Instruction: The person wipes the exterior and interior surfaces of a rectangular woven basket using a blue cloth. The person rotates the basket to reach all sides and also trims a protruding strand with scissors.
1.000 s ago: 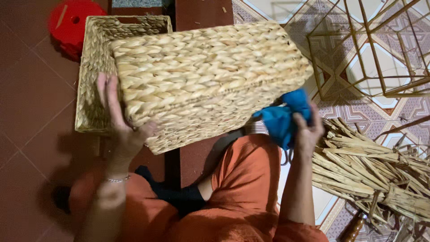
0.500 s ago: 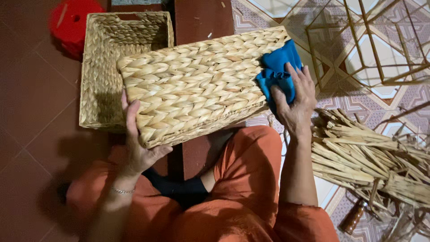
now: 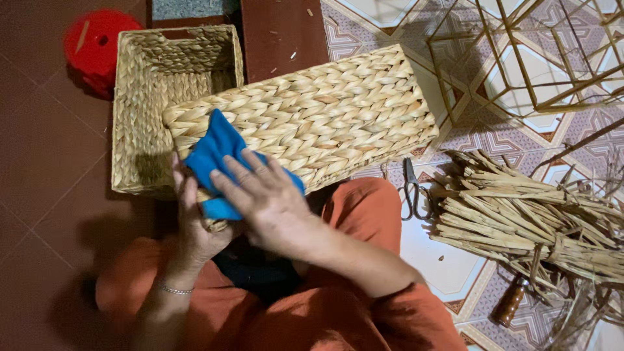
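Two woven baskets in view. Long braided basket point(image 3: 312, 120) lies tipped across person's lap, one side turned up, apparently so that face can be reached. Right hand point(image 3: 270, 198) spread flat, fingers extended, pressing blue cloth point(image 3: 218, 156) onto basket's near-left end; nothing gripped. Left hand point(image 3: 195, 221) curled around that corner from below, steadying it. 2nd basket, square open basket point(image 3: 140, 97), sits on floor behind. Scissors point(image 3: 413, 192) and dried reed bundle point(image 3: 520, 221) on tiled floor to right, near but apart. Red object point(image 3: 97, 45) at top left.
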